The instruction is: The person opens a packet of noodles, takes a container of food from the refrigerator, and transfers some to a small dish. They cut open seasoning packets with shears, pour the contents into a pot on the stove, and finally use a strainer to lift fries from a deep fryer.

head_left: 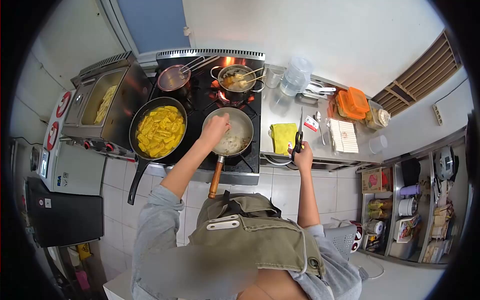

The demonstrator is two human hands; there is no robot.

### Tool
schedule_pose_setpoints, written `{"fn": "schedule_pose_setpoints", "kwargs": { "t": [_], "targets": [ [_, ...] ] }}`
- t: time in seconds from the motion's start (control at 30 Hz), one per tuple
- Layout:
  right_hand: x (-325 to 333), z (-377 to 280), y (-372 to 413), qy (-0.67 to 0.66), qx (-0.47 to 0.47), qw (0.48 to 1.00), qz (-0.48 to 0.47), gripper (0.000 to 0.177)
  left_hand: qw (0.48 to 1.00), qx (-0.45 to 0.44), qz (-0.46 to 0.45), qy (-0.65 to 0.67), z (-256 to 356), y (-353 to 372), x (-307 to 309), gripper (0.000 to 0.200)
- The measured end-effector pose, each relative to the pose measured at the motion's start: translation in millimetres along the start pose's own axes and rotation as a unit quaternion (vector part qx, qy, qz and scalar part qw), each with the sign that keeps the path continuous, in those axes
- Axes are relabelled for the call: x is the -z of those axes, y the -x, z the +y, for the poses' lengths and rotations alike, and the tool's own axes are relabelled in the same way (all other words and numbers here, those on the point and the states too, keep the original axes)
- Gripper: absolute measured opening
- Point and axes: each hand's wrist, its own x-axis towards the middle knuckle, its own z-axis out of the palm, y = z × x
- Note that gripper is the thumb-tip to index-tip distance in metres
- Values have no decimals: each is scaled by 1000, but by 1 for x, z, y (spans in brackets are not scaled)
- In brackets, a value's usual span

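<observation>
My left hand (216,131) is over a light-coloured saucepan (243,122) on the stove, its fingers pinched together. Whatever they may hold is too small to make out. Pale liquid and some small brownish bits lie in the saucepan, whose wooden handle (216,179) points towards me. In my right hand (303,157) is a pair of scissors (298,142), gripped by the black handles with the blades pointing away from me over the steel counter. A folded yellow cloth (284,136) lies just left of the scissors.
Left of the saucepan stands a black frying pan (134,132) full of yellow pieces. Behind burn flames under a pot (237,90) with chopsticks across it, beside a strainer (173,78). The counter (312,145) holds a water jug (296,77), orange containers (357,100) and a white ridged stack (343,135).
</observation>
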Motion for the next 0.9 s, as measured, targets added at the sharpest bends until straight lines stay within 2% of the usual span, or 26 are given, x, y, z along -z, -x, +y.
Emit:
{"fn": "schedule_pose_setpoints", "kwargs": {
  "t": [0.2,0.3,0.37,0.43,0.5,0.57,0.63,0.73,0.77,0.8,0.83,0.9],
  "targets": [
    [-38,60,-56,91,-64,993,30,40,999,-26,11,-22,9,0,8,20],
    [-52,92,-83,95,-94,990,38,44,1000,16,-3,-5,18,4,8,22],
    [-58,98,-95,110,-75,991,29,35,999,29,-16,-13,14,7,3,27],
    [-65,105,-107,104,-41,994,0,41,1000,10,-17,-13,6,7,0,31],
    [-71,111,-118,105,-35,994,-19,49,1000,3,26,-3,8,9,1,26],
    [-82,128,-132,111,-18,993,-29,47,1000,26,-6,8,16,9,8,18],
    [-86,129,-136,155,-7,986,-56,44,1000,18,16,-12,12,8,4,11],
    [-87,125,-138,186,61,975,-103,40,1000,6,8,-2,10,5,-1,19],
    [-86,121,-140,215,94,963,-132,39,1000,9,8,-22,12,5,-2,24],
    [-83,112,-142,294,114,930,-188,38,999,11,8,-40,17,6,0,30],
    [-82,98,-141,295,116,929,-190,38,999,14,8,-39,22,6,3,30],
    [-80,55,-131,326,148,926,-120,30,996,81,-12,-46,30,5,8,44]
  ]
}}
